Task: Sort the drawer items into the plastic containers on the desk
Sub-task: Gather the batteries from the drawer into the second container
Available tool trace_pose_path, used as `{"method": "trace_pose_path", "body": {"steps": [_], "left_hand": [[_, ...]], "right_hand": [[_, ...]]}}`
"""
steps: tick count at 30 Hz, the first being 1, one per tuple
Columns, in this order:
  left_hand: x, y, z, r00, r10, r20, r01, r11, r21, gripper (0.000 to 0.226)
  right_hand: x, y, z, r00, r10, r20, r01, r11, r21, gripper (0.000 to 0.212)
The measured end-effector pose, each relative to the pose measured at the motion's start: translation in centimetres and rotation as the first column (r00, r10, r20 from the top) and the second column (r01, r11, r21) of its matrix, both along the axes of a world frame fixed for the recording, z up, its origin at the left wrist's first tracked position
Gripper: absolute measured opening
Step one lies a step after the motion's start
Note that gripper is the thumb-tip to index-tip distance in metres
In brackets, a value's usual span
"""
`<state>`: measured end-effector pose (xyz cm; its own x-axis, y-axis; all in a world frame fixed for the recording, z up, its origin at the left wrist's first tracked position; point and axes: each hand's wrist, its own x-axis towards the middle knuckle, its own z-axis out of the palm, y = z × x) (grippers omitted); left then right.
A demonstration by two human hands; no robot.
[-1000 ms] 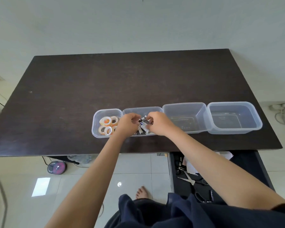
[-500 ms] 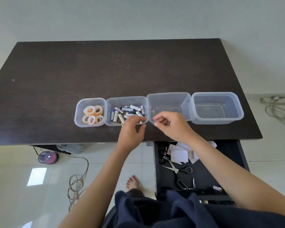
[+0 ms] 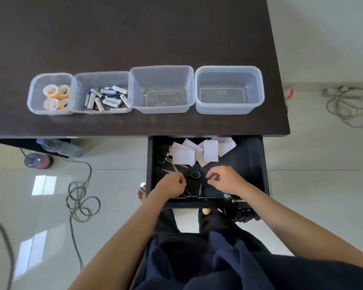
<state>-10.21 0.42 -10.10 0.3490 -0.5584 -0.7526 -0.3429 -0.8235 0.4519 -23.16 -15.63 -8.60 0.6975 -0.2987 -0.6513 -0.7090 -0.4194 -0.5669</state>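
Here both hands hover in the open drawer [image 3: 254, 164] near its front edge: left hand [image 3: 173, 185] and right hand [image 3: 224, 177], fingers loosely curled, holding nothing visible, beside scissors [image 3: 194, 174].

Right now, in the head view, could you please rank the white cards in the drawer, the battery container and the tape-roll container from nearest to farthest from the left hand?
From the left hand:
1. White cards, just beyond it at the drawer's back.
2. Battery container, on the desk, to its left.
3. Tape-roll container, leftmost on the desk.
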Motion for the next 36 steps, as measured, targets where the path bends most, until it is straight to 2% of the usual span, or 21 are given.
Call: {"method": "trace_pose_path", "body": {"steps": [3, 8, 11, 13, 16, 19, 21, 23, 26, 29, 33, 36], "left_hand": [[-0.8, -0.6, -0.9, 0.996, -0.087, 0.011, 0.085, 0.99, 0.109, 0.033], [-0.6, -1.2, -2.3, 0.999, -0.02, 0.04, 0.015, 0.992, 0.125, 0.037], [-0.5, -1.3, -2.9, 0.995, 0.089, 0.038, -0.093, 0.99, 0.106, 0.042], [-0.5, -1.4, -3.1, 0.982, 0.187, 0.026, -0.188, 0.981, 0.058, 0.046], [-0.9, -1.0, -3.1, 0.951, 0.309, -0.025, -0.309, 0.951, -0.015, 0.051], [-1.8, -0.3, -3.3, 0.943, 0.333, -0.002, -0.333, 0.942, -0.031, 0.042], [-2.3, -0.2, -3.4, 0.958, 0.284, 0.037, -0.284, 0.959, -0.02, 0.032], [-2.6, -0.6, -3.3, 0.983, 0.184, -0.002, -0.184, 0.982, 0.03, 0.028], [-2.9, -1.3, -3.0, 0.995, -0.026, -0.098, 0.039, 0.99, 0.134, 0.036], [-3.1, -1.8, -3.1, 0.976, -0.148, -0.163, 0.176, 0.968, 0.178, 0.04], [-2.9, -1.9, -3.3, 0.959, -0.197, -0.202, 0.234, 0.956, 0.177, 0.039], [-2.9, -2.0, -3.7, 0.96, -0.204, -0.191, 0.237, 0.957, 0.168, 0.038]], "right_hand": [[-1.6, -1.0, -1.7, 0.996, 0.047, -0.071, -0.046, 0.999, 0.013, 0.013], [-2.5, -2.3, -3.1, 0.978, 0.148, -0.145, -0.153, 0.988, -0.02, 0.015], [-3.0, -2.8, -3.9, 0.948, 0.225, -0.224, -0.235, 0.972, -0.016, 0.013], [-3.4, -2.9, -4.5, 0.942, 0.232, -0.243, -0.233, 0.972, 0.024, 0.012], [-3.6, -2.7, -4.9, 0.957, 0.204, -0.205, -0.186, 0.977, 0.102, 0.016], [-3.3, -2.4, -5.1, 0.966, 0.186, -0.177, -0.154, 0.971, 0.181, 0.02], [-3.0, -2.1, -5.3, 0.967, 0.189, -0.169, -0.152, 0.966, 0.21, 0.024], [-2.5, -1.6, -5.4, 0.969, 0.19, -0.158, -0.154, 0.964, 0.216, 0.033], [-1.4, -0.7, -5.3, 0.965, 0.216, -0.147, -0.179, 0.957, 0.229, 0.047], [-0.7, 0.1, -5.3, 0.936, 0.313, -0.16, -0.278, 0.938, 0.208, 0.054], [-0.2, 0.9, -6.0, 0.915, 0.35, -0.202, -0.319, 0.932, 0.173, 0.056], [0.0, 1.1, -6.3, 0.917, 0.342, -0.205, -0.322, 0.938, 0.125, 0.044]]}}
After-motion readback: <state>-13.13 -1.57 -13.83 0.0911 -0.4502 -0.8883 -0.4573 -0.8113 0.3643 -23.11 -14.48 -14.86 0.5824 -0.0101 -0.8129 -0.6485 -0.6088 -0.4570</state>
